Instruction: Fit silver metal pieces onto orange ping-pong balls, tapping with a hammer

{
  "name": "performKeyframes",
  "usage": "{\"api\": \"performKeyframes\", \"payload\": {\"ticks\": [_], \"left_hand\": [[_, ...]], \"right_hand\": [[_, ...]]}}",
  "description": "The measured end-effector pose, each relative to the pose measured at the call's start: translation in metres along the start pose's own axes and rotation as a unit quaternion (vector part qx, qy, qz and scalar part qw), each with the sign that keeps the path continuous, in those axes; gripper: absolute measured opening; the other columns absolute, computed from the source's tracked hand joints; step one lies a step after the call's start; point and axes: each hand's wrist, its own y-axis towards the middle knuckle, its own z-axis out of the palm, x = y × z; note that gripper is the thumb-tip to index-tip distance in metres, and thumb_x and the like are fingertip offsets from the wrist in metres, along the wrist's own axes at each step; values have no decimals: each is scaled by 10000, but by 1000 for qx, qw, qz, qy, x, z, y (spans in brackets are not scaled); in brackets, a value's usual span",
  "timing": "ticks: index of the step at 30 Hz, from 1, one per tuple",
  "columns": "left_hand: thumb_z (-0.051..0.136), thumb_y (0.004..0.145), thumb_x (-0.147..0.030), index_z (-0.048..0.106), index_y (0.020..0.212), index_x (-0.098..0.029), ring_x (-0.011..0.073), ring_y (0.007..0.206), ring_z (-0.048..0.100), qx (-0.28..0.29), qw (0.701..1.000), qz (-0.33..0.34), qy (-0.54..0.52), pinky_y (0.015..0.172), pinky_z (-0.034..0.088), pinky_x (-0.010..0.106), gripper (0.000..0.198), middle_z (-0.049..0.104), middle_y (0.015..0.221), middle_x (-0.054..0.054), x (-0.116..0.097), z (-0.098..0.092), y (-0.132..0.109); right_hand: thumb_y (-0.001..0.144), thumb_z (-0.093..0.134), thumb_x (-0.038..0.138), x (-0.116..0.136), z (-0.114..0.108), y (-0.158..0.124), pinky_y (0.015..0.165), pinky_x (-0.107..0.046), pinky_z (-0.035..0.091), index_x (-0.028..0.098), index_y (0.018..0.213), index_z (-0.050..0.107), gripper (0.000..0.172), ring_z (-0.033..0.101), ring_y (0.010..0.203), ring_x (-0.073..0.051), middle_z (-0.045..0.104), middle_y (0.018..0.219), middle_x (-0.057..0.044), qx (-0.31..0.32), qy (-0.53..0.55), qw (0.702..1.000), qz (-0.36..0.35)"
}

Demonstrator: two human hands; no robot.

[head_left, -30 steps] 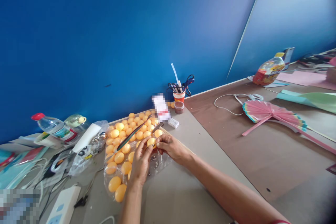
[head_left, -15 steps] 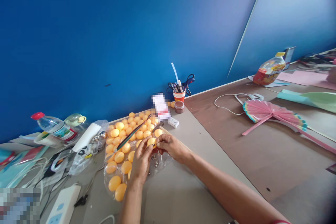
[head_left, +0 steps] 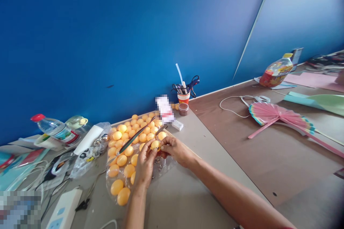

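Between my two hands is an orange ping-pong ball [head_left: 155,145] with small dark marks low on it. My left hand [head_left: 147,161] grips it from the left with bent fingers and thumb. On its right side the thumb and fingers of my right hand [head_left: 173,149] are pinched against it; whether they also hold something small is hidden. Many more orange balls [head_left: 129,170] lie in a clear plastic bag [head_left: 108,182] behind and left of my hands. A dark strap-like strip [head_left: 135,135] lies across the bag. Small shiny pieces [head_left: 158,164] show under my hands.
A cup of pens [head_left: 184,97], a small round tub [head_left: 183,109] and a small white box [head_left: 177,125] stand beyond my hands. Leftward are a red-capped bottle [head_left: 57,130] and a power strip [head_left: 64,207]. Rightward lie a pink paper fan [head_left: 276,114] and a drink bottle [head_left: 278,71].
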Motion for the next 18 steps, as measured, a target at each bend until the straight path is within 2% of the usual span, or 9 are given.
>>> {"api": "performKeyframes", "payload": {"ticks": [6,12,15,18], "left_hand": [[780,736,-479,674,1176,-192,281,992,684,-3,1000,8,25,842,547,388,535,700,1180,121,1,1,0],[799,720,-458,702,1138,-200,281,980,685,-3,1000,15,14,833,551,377,500,723,1127,117,0,4,-1],[815,711,-422,706,1107,-209,256,925,693,-1,1000,5,-26,808,559,369,462,721,1134,105,-4,7,-1],[834,685,-404,709,1037,-207,207,798,693,-33,994,8,-105,751,563,350,422,737,1039,69,-12,6,1]], "right_hand": [[707,612,177,-1,3,0,575,-233,431,181,693,540,73,534,509,-98,600,513,41,-17,-5,1000,-3],[710,661,241,-6,6,0,551,-241,428,208,761,481,189,549,502,-119,592,506,54,-37,9,999,-19],[697,681,272,-4,4,1,537,-235,405,214,789,457,249,523,483,-111,566,500,69,-24,25,999,-27],[743,629,285,-1,-2,4,543,-239,396,208,815,483,179,483,476,-98,526,524,78,-2,27,999,-42]]}}
